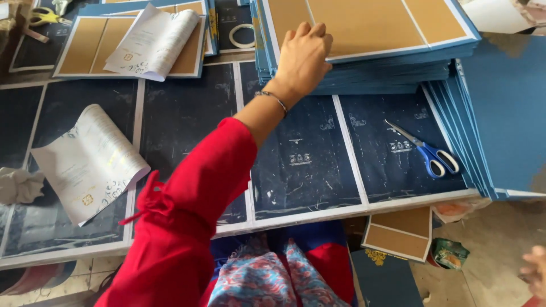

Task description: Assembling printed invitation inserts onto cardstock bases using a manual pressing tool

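Nearest us, our left hand (301, 57) reaches out on a red sleeve (187, 210), a thin bracelet (273, 98) at the wrist. Its fingers (304, 31) lie curled on the near edge of the top sheet, thumb hidden, so we cannot tell whether they pinch it or merely rest there.

Item: stack of blue-backed boards (369, 68), brown-faced with white borders, at the far middle of the bench (296, 165). We judge each board stiff, flat and light, the whole stack heavy; best taken by a free edge or corner and peeled off singly.

Item: blue-handled scissors (426, 150), lying right of the arm, apart from the stack.

Item: further blue boards (500, 113) fanned at the right edge.

Item: two curled white printed sheets, one (88, 162) at left, one (153, 40) on a brown-faced board (79, 48).

Item: tape ring (242, 35); yellow-handled scissors (42, 16), far left.

Right hand (534, 270): only a blurred edge shows at the lower right; grip unclear. No containers seen.
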